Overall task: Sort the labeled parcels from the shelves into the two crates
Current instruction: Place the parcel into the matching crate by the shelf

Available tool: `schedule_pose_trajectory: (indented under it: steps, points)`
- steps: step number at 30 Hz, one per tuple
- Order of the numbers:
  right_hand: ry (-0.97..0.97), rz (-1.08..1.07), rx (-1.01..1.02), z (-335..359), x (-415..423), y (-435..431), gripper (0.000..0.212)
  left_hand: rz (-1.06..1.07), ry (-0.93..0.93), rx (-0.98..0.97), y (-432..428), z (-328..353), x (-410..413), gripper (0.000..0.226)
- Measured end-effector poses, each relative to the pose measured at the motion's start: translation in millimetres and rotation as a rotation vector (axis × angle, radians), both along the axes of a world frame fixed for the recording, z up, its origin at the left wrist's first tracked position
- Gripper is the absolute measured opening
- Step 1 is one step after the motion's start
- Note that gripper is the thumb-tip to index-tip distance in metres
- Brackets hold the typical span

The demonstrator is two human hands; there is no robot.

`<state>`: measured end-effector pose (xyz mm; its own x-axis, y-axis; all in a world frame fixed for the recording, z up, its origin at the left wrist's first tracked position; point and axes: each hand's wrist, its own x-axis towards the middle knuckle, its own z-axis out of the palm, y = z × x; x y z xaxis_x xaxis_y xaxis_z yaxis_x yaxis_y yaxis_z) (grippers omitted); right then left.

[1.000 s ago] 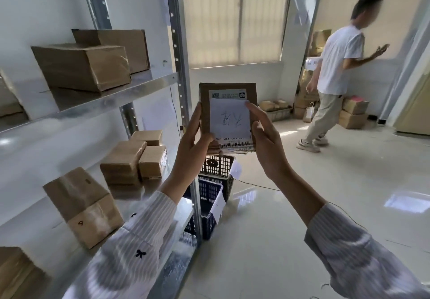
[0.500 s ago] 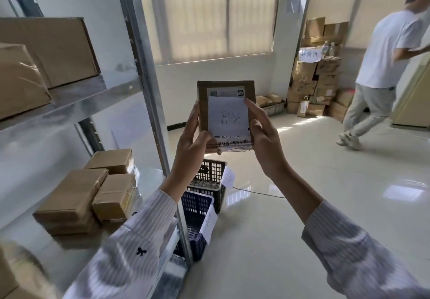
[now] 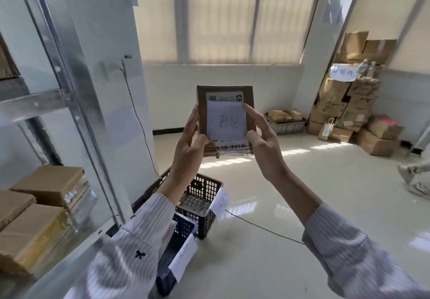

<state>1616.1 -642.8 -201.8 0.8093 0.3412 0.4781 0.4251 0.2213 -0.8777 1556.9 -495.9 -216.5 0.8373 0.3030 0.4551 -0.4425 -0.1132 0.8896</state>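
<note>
One metal shelf (image 3: 30,105) fills nine o'clock. The black crate (image 3: 204,187) and blue crate (image 3: 183,229) sit at six. The parcel (image 3: 226,119) stands upright at centre, clamped between both hands: the left hand (image 3: 188,150) grips its nine o'clock edge and the right hand (image 3: 263,143) pinches its three o'clock edge.

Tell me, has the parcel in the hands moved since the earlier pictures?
Yes. The parcel moved right, away from the shelf post.

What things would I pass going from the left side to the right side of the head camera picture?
shelf parcels → metal shelf post → left hand → held parcel → right hand → pile of cardboard boxes
</note>
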Motion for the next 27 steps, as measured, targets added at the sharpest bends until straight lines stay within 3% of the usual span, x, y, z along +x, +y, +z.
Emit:
schedule_pose_trajectory:
  steps: [12, 27]
  points:
    - [0.123, 0.207, -0.025, -36.3, 129.9, 17.7, 0.061, 0.114, 0.069, -0.044, 5.9, -24.7, 96.1, 0.071]
    - [0.114, 0.373, -0.259, -95.0, 272.6, 184.2, 0.064, 0.376, 0.200, -0.165, 144.0, -76.8, 206.3, 0.070]
